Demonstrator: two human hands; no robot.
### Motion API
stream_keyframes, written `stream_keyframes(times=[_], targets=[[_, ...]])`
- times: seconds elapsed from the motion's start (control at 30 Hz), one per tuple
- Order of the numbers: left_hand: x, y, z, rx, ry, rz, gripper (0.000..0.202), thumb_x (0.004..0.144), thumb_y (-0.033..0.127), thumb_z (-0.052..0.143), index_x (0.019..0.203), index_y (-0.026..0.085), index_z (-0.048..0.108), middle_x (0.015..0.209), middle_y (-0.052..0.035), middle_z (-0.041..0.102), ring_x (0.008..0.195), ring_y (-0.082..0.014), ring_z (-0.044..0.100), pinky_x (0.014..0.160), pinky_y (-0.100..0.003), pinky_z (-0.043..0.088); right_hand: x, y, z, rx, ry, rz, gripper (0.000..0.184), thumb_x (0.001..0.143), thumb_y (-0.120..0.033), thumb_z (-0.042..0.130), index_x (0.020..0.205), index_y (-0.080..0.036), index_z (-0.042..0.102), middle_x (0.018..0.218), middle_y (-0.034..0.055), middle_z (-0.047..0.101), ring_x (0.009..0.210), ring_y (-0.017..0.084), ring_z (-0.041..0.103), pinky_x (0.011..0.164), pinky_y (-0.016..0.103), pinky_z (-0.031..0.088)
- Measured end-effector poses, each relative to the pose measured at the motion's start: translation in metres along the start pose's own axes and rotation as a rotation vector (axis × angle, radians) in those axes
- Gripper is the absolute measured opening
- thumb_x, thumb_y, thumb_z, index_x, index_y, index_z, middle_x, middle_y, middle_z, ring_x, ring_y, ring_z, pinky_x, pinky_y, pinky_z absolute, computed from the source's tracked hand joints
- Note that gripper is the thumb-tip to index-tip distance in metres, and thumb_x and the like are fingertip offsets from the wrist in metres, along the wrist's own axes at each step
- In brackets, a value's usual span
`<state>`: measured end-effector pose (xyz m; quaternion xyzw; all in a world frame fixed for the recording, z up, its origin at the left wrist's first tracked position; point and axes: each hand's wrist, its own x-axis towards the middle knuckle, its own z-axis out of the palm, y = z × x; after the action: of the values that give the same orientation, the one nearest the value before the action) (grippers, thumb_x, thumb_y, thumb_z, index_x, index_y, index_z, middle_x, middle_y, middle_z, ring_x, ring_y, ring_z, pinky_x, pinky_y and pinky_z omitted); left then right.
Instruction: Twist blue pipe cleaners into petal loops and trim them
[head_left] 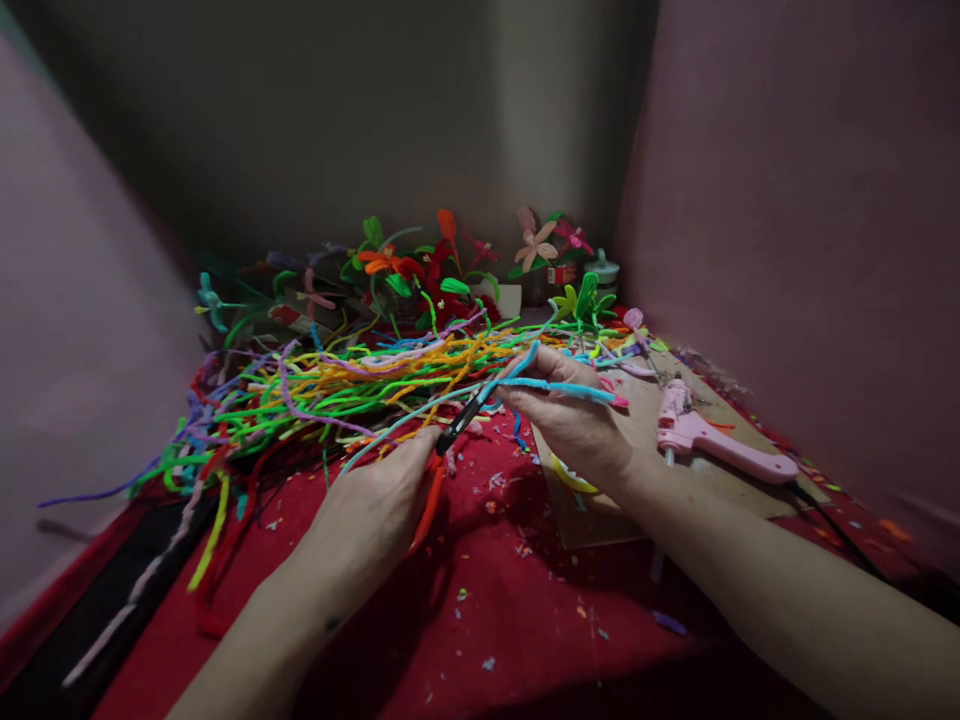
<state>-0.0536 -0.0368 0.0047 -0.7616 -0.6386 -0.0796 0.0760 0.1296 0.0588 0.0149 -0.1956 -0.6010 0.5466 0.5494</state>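
Note:
My left hand (382, 490) is closed around scissors (459, 424) with dark blades and an orange-red handle, partly hidden by the fingers. The blades point up and to the right, meeting a light-blue pipe cleaner (562, 388). My right hand (570, 410) pinches this pipe cleaner between thumb and fingers; one length sticks up at the fingertips and another runs across the hand to the right. A thinner pale-teal stem (420, 412) slants from the left hand toward the blades. Whether the blades are parted cannot be made out.
A heap of colourful pipe cleaners (330, 390) spreads at the left. Pipe-cleaner flowers (536, 245) stand along the back wall. On a cardboard sheet (600, 520) at the right lies a pink glue gun (739, 455) with a black cord. Fuzzy scraps litter the red cloth (450, 640).

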Motion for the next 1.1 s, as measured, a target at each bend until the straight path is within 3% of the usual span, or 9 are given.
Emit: stream_keyframes(times=[0.17,0.4,0.53,0.77,0.93,1.1], targets=[[0.002,0.005,-0.003,-0.010,-0.057,-0.019,0.045,0.084,0.014,0.031,0.127,0.014,0.042,0.112,-0.0130,0.066,0.082,-0.0201,0.068,0.071,-0.031,0.054,-0.002,-0.001,0.000,-0.002,0.027,0.065,0.011,0.067,-0.019,0.068,0.072,-0.017,0.058,0.071,-0.0011,0.061,0.067,0.011,0.054,0.068,0.028,0.045],[0.002,0.009,-0.005,-0.019,-0.056,-0.046,0.039,0.085,0.018,0.031,0.121,0.016,0.045,0.098,-0.0110,0.069,0.073,-0.0205,0.068,0.061,-0.029,0.052,-0.002,0.001,-0.001,-0.045,0.057,0.012,0.011,0.068,-0.021,0.068,0.073,-0.017,0.059,0.072,-0.0004,0.061,0.069,0.012,0.054,0.068,0.028,0.044],[-0.001,0.012,0.001,-0.102,-0.059,-0.019,0.041,0.086,0.021,0.035,0.126,0.014,0.041,0.090,-0.0108,0.070,0.076,-0.0209,0.068,0.067,-0.029,0.052,-0.003,0.001,-0.001,-0.098,0.091,-0.013,0.009,0.070,-0.020,0.068,0.071,-0.017,0.059,0.070,-0.0009,0.060,0.067,0.011,0.053,0.067,0.027,0.043],[0.000,0.012,0.001,-0.061,-0.033,-0.004,0.051,0.083,0.012,0.035,0.134,0.017,0.036,0.126,-0.0159,0.057,0.099,-0.0233,0.064,0.082,-0.036,0.052,-0.002,0.003,0.000,0.034,0.017,0.009,0.019,0.064,-0.026,0.074,0.070,-0.018,0.058,0.070,-0.0019,0.060,0.067,0.011,0.053,0.066,0.027,0.045],[0.001,0.009,-0.001,-0.017,-0.125,-0.061,0.049,0.084,0.012,0.031,0.133,0.013,0.037,0.127,-0.0161,0.057,0.096,-0.0241,0.066,0.080,-0.035,0.053,-0.001,0.004,0.000,0.000,0.006,-0.017,0.020,0.064,-0.025,0.074,0.069,-0.018,0.056,0.069,-0.0023,0.058,0.066,0.011,0.053,0.065,0.027,0.045],[-0.001,0.006,-0.001,-0.001,-0.097,-0.014,0.050,0.085,0.013,0.030,0.134,0.013,0.037,0.122,-0.0152,0.061,0.093,-0.0231,0.067,0.078,-0.033,0.053,-0.003,0.004,0.000,-0.067,0.047,-0.034,0.018,0.066,-0.022,0.070,0.067,-0.020,0.052,0.064,-0.0034,0.056,0.062,0.010,0.052,0.061,0.026,0.045]])
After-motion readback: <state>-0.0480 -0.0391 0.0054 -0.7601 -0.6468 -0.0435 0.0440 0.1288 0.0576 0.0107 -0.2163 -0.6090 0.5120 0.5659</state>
